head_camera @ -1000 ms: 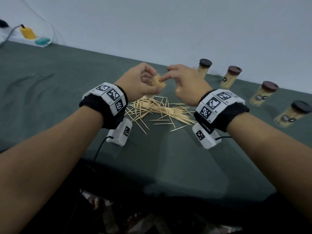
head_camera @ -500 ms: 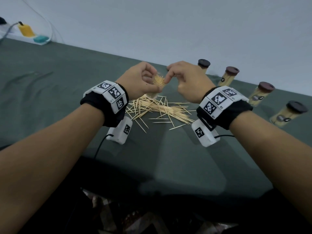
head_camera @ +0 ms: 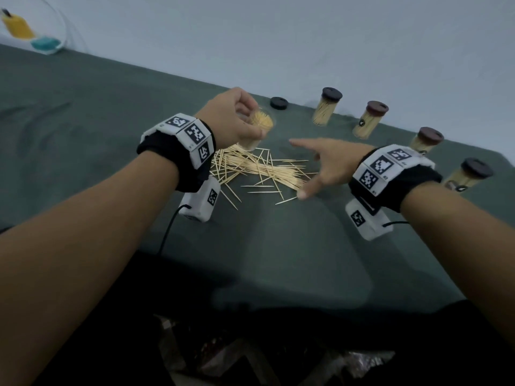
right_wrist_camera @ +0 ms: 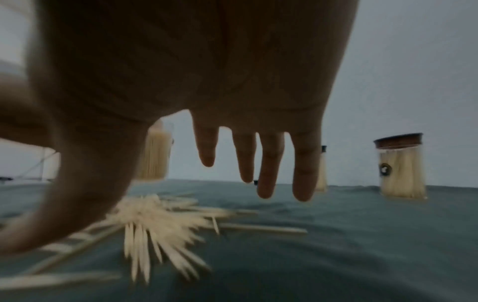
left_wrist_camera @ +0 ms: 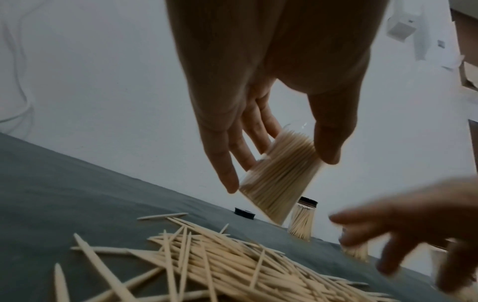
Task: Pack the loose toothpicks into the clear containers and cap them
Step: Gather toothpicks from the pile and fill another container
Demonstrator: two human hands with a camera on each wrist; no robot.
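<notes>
- Head view: I see my left hand (head_camera: 231, 118) gripping an uncapped clear container (head_camera: 257, 129) packed with toothpicks, lifted above the loose toothpick pile (head_camera: 262, 169) on the green cloth (head_camera: 278, 246). My right hand (head_camera: 331, 162) hangs over the pile, fingers spread, holding nothing. A loose black cap (head_camera: 278, 103) lies beyond; four capped containers (head_camera: 326, 110) line the far edge.
- Left wrist view: fingers (left_wrist_camera: 225, 163) and thumb clasp the tilted container (left_wrist_camera: 279, 179).
- Right wrist view: blurred fingers (right_wrist_camera: 269, 163) hang straight above the pile (right_wrist_camera: 155, 222).

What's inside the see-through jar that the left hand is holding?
The jar in the left hand is packed with toothpicks, their tips showing at its uncapped mouth. Fingers cover part of its side, so what lies behind them is hidden.
</notes>
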